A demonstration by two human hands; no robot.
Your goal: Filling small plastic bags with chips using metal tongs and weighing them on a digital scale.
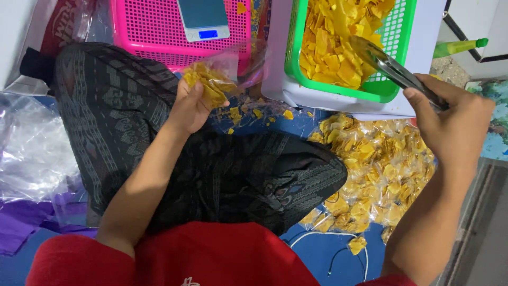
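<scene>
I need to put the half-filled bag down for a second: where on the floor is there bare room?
Bare blue floor shows below the pile of filled bags, beside the red shirt, though a white cord crosses it. A narrow strip before the white tub holds loose chips. Elsewhere is crowded: pink basket, green basket, empty plastic bags.

You have two baskets, one pink (159,32), one green (394,47); one scale (203,20); one tongs (394,69).

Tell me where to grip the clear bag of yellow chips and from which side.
Grip the clear plastic bag at its open upper edge, coming from below and the left, as the left hand does now. The chips sag into the lower part, so the limp top film is the free part to pinch and keeps the mouth open.
</scene>
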